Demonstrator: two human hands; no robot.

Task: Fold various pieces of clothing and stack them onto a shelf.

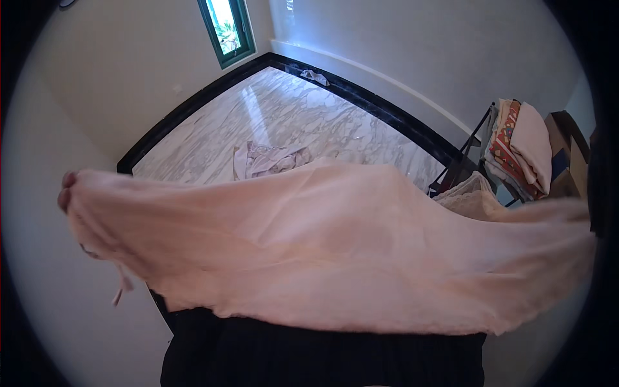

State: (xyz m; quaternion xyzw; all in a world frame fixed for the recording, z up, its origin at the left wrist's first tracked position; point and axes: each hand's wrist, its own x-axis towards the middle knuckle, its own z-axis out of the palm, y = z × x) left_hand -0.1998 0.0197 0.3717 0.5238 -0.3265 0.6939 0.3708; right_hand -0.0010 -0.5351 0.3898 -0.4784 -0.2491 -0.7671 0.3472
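Observation:
A pale pink garment [361, 251] of thin cloth is stretched wide across the view, sagging between its two raised ends. My left hand [66, 188] grips its far left end, with only curled fingertips showing. A thin tie [121, 284] dangles below that end. Scalloped lace trim [467, 190] shows behind the upper right part of the cloth. The right end runs up to the dark rim of the picture, blurred along its top. No part of my right hand can be made out there.
Beyond the garment, a crumpled pale cloth [274, 158] lies on a white marbled surface [213, 135] with a black border. Another small cloth [314, 77] lies near the far corner. At right, folded fabrics [525, 142] stand stacked beside a brown cardboard box [570, 148]. A green-framed window [227, 32] is at the back.

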